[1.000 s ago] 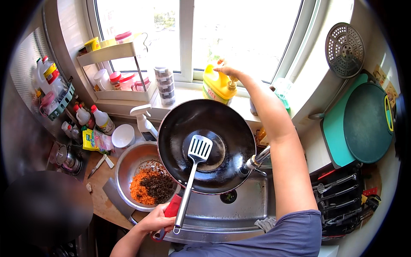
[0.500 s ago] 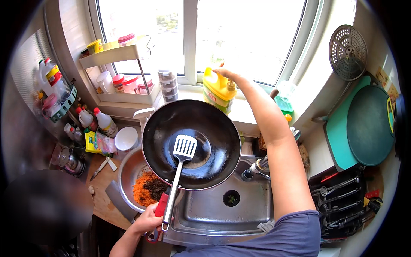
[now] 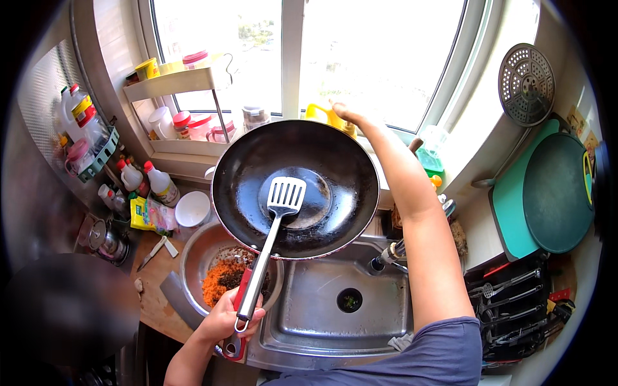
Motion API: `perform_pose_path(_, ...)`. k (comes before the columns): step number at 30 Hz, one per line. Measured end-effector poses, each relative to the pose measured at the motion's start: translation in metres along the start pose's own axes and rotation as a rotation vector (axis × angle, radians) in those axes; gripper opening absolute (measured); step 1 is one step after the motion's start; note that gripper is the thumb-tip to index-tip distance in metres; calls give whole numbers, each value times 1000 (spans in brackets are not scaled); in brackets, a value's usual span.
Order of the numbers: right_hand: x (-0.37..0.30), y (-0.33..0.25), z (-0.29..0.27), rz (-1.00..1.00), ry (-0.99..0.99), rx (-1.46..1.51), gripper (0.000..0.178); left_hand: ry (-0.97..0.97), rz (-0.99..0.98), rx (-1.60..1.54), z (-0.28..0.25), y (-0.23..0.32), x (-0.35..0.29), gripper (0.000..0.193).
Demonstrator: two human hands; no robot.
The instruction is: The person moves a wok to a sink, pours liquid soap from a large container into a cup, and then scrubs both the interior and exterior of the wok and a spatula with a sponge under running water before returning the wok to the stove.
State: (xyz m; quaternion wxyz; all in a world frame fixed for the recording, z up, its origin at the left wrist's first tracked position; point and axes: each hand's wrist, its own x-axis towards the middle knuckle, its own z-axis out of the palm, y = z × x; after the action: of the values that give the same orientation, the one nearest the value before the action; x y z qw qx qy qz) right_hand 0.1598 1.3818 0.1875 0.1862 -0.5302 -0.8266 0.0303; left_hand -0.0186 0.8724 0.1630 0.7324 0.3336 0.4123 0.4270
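My left hand (image 3: 225, 316) is closed round the red handle of a black wok (image 3: 338, 186), along with the metal handle of a slotted spatula (image 3: 286, 196). The spatula's blade lies over the inside of the wok. The wok is raised above the sink and a steel bowl (image 3: 188, 283). In that bowl are shredded orange food (image 3: 215, 286), resembling carrot, and dark chopped bits. My right arm reaches far forward to the windowsill, where my right hand (image 3: 346, 113) grips the top of a yellow plastic jug (image 3: 317, 112). The wok hides the jug's lower part and my fingers are mostly hidden.
The steel sink (image 3: 309, 321) with its tap (image 3: 386, 254) lies beneath the wok. A knife (image 3: 152, 253), a white bowl (image 3: 192, 209) and bottles (image 3: 161, 184) stand or lie at left. Utensils (image 3: 512, 302) and a green board (image 3: 512, 219) are at right.
The wok and spatula have risen and moved away from me, now covering most of the jug and showing more of the bowl. My right hand stays at the jug's top.
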Motion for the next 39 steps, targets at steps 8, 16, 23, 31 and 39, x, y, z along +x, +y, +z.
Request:
perform_pose_path(8, -20, -17, -7, 53, -4, -86, 36, 8, 15, -21, 7, 7, 6, 22)
perform_pose_path(16, -39, -29, -10, 104, 66, -143, 39, 13, 32, -15, 11, 9, 5, 20)
perform_pose_path(23, -23, -36, 1, 105, 81, -42, 46, 31, 29, -32, 7, 10, -1, 19)
perform_pose_path(31, -75, -47, -1, 147, 98, 67, 64, 24, 11, -41, 6, 0, -8, 22)
perform_pose_path(39, -59, -50, -19, -4, 32, 78, 56, 14, 16, -19, 17, 10, -8, 21)
